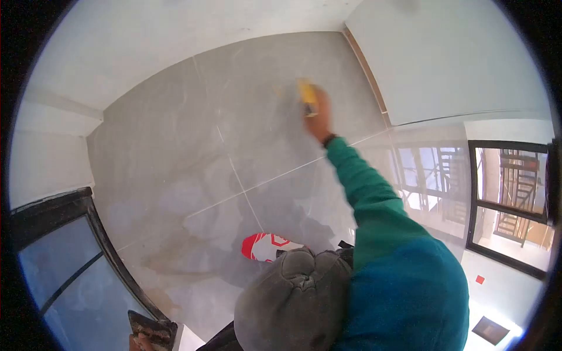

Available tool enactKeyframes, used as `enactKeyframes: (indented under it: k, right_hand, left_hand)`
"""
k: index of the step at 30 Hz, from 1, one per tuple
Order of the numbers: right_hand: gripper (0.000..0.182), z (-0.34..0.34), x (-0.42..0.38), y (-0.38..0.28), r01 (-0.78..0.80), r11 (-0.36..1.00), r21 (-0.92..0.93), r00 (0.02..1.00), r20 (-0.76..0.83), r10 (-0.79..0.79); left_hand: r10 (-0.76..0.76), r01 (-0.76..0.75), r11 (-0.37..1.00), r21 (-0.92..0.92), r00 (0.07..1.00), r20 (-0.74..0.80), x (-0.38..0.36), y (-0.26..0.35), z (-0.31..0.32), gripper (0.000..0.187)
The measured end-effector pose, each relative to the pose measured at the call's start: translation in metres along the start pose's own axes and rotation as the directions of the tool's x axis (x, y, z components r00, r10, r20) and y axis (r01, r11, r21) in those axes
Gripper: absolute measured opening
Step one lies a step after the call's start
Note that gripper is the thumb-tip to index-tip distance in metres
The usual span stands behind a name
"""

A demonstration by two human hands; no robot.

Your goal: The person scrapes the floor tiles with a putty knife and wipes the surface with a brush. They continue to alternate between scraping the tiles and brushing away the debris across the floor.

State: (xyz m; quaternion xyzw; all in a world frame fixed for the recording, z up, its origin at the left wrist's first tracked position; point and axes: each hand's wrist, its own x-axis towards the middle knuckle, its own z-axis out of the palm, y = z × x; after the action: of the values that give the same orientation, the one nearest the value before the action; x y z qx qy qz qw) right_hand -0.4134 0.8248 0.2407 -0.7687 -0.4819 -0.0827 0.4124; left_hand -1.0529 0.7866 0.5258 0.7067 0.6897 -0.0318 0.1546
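Observation:
My right hand point(319, 116) reaches far forward over the grey tiled floor point(158, 140), at the end of a green and blue sleeve point(380, 216). Its fingers are closed round a small yellow block-like tool point(307, 93) with a darker end. Motion blurs the tool, so its exact kind and whether it touches the tile cannot be made out. At the lower left edge, part of my left hand point(139, 343) shows, gripping a dark flat board point(153, 327) smeared with brown. The rest of that hand is outside the view.
White walls point(146, 35) border the floor, with a pale panel point(445, 64) at upper right. A dark-framed glass pane point(67, 263) stands at left, a window point(515, 193) at right. A red and white shoe point(266, 247) and a grey cap point(290, 298) show below.

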Motion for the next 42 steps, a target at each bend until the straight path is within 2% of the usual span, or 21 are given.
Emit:
enactKeyframes:
  k: [4,5,6,10,11,12,15,16,19,21,22,23,25,26,29,32,35,36,38,40,42]
  right_hand:
    - [0.044,-0.101,-0.025,0.17,-0.234,0.788,-0.57,0.969,-0.069,0.237]
    - [0.043,-0.11,-0.021,0.183,-0.137,0.877,-0.46,0.986,-0.15,0.076]
    - [0.05,-0.113,-0.016,0.196,-0.32,0.849,-0.421,0.946,-0.105,0.305]
    - [0.037,-0.043,0.042,0.192,-0.487,0.717,-0.499,0.844,-0.059,0.533]
    - [0.038,-0.012,0.053,0.149,-0.234,0.908,-0.347,0.97,-0.139,0.197]
    - [0.036,0.018,0.067,0.095,-0.4,0.829,-0.391,0.895,0.026,0.445]
    - [0.03,0.12,0.023,-0.065,-0.159,0.987,-0.025,0.973,0.165,0.161]
    - [0.031,0.171,-0.02,-0.09,0.13,0.992,-0.001,0.992,0.005,-0.13]
    - [0.037,0.194,-0.081,-0.25,-0.056,0.893,0.446,0.896,0.417,-0.152]
    - [0.032,0.178,-0.061,-0.273,-0.044,0.878,0.477,0.858,0.468,-0.212]
    - [0.028,0.17,-0.062,-0.283,-0.059,0.864,0.499,0.808,0.533,-0.252]
    - [0.025,0.16,-0.051,-0.26,0.055,0.861,0.506,0.905,0.339,-0.257]
    - [0.019,0.121,-0.012,-0.175,0.239,0.937,0.253,0.883,0.344,-0.318]
    - [0.019,0.085,0.013,-0.136,0.115,0.991,0.07,0.862,0.489,-0.135]
    - [0.026,0.03,0.047,-0.017,0.061,0.892,-0.448,0.978,0.206,0.036]
    - [0.024,0.063,-0.014,-0.057,-0.006,0.861,-0.508,0.989,0.126,0.081]
    - [0.027,0.146,-0.12,-0.202,0.317,0.945,-0.079,0.93,0.219,-0.294]
    - [0.027,0.163,-0.144,-0.259,0.128,0.97,0.207,0.95,0.255,-0.18]
    - [0.029,0.15,-0.13,-0.347,-0.212,0.922,0.323,0.543,0.823,-0.164]
    - [0.03,0.147,-0.119,-0.343,-0.081,0.891,0.446,0.697,0.664,-0.27]
    - [0.032,0.13,-0.093,-0.302,0.109,0.832,0.544,0.868,0.355,-0.346]
  left_hand:
    - [-0.191,0.184,0.97,0.157,0.981,0.025,-0.017,-0.124,0.021,0.032]
    - [0.013,-0.021,0.965,0.262,0.999,0.034,-0.021,-0.116,0.019,0.033]
    - [0.214,-0.226,0.904,0.362,0.974,0.075,-0.022,-0.108,0.017,0.034]
    - [-0.242,0.243,0.959,0.146,0.97,-0.029,-0.008,-0.051,0.019,0.037]
    - [-0.265,0.267,0.961,0.073,0.964,-0.027,-0.001,-0.033,0.016,0.037]
    - [-0.287,0.287,0.958,0.002,0.958,-0.018,0.006,-0.016,0.011,0.04]
    - [-0.357,0.357,0.931,0.071,0.934,-0.022,0.012,-0.004,0.005,0.044]
    - [-0.292,0.298,0.954,0.041,0.949,-0.121,0.012,-0.006,0.006,0.042]
    - [-0.227,0.228,0.973,-0.025,0.939,-0.258,0.01,0.013,0.011,0.037]
    - [-0.151,0.163,0.986,0.012,0.934,-0.324,0.006,0.031,0.002,0.032]
    - [-0.325,0.336,0.939,0.079,0.938,-0.123,0.0,0.043,-0.014,0.037]
    - [-0.336,0.344,0.938,0.034,0.929,-0.156,-0.023,0.024,-0.012,0.041]
    - [-0.387,0.391,0.92,-0.021,0.9,-0.199,-0.06,0.01,-0.01,0.045]
    - [-0.426,0.428,0.903,-0.038,0.879,-0.214,-0.071,0.014,-0.008,0.046]
    - [-0.53,0.503,0.845,-0.184,0.835,-0.15,-0.091,0.019,0.0,0.044]
    - [-0.505,0.477,0.86,-0.181,0.848,-0.163,-0.096,0.009,0.0,0.043]
    - [-0.464,0.434,0.885,-0.17,0.857,-0.226,-0.083,0.025,0.004,0.043]
    - [-0.506,0.42,0.847,-0.325,0.825,-0.251,-0.073,0.037,0.007,0.043]
    - [-0.444,0.367,0.886,-0.284,0.849,-0.287,-0.067,0.051,0.008,0.04]
    - [-0.355,0.137,0.876,-0.463,0.833,-0.424,-0.073,0.058,0.012,0.03]
    - [-0.333,0.153,0.836,-0.528,0.905,-0.266,-0.075,0.059,0.005,0.027]
